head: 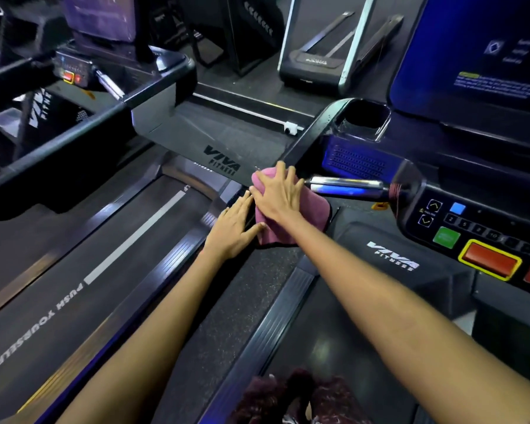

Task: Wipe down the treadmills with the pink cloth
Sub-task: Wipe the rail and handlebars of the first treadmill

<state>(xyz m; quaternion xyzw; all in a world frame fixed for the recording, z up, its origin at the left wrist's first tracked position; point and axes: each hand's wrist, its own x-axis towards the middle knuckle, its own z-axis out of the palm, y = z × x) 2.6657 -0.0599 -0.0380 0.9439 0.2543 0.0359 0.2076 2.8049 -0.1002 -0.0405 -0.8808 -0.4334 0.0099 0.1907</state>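
Both bare forearms reached forward over the gap between two black treadmills. The right hand (277, 194) lay flat, fingers spread, pressing the soft pink terry cloth (291, 221) onto the black plastic side rail (303, 139) of the right-hand treadmill. The left hand (234, 229) rested palm down just beside it, fingers together and extended, its fingertips meeting the cloth's left edge; whether it pinched the fabric could not be told. Directly beyond the pressing palm, a polished chrome handlebar (346, 186) jutted from the dark console (471, 228), which carried a red stop button (490, 260) framed in yellow. Left of the hands ran the matte ribbed belt (110, 258) of the neighbouring machine, striped white.
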